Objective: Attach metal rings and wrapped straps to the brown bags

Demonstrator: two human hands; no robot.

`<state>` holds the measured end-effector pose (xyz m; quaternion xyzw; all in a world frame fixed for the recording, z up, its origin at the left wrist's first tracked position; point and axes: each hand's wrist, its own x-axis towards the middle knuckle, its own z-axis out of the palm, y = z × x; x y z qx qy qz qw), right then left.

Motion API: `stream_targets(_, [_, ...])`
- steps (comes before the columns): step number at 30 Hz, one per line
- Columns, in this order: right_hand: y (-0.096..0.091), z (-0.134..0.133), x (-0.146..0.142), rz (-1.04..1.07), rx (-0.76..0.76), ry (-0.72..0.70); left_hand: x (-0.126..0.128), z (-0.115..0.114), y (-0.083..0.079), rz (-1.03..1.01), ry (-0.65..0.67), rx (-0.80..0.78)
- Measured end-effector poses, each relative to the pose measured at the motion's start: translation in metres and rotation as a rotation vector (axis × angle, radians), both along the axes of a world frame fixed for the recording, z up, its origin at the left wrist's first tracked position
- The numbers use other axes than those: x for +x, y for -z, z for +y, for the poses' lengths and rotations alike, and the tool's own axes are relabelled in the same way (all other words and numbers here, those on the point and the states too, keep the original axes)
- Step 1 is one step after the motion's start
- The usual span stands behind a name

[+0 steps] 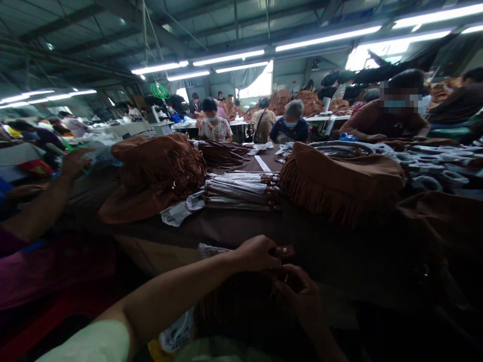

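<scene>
Head view, left hand (258, 254): forearm slanting in from lower left; fingers pinching brown strap (287, 251).
Right hand (304, 291): raised just beside it, fingers curled; grip too dark to tell.
Strap: studded end juts beyond left fingers.

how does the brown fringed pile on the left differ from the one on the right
The left pile has a flap spread out low at its left; the right pile shows one broad, smooth curved panel on top.
The left pile shows small shiny bits among its fringe; none can be made out on the right pile.
Both are brown, fringed and on the dark table.
</scene>
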<state>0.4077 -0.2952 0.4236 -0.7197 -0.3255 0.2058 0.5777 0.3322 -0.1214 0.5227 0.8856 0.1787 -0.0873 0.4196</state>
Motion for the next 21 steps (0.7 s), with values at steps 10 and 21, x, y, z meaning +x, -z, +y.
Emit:
stream_targets(10, [0.006, -0.008, -0.007, 0.027, 0.041, 0.116, -0.003, -0.002, 0.000, 0.060, -0.023, 0.292])
stream_targets(21, [0.010, -0.033, -0.011, 0.284, 0.123, 0.283, -0.010, -0.045, 0.015, -0.052, -0.098, 0.108])
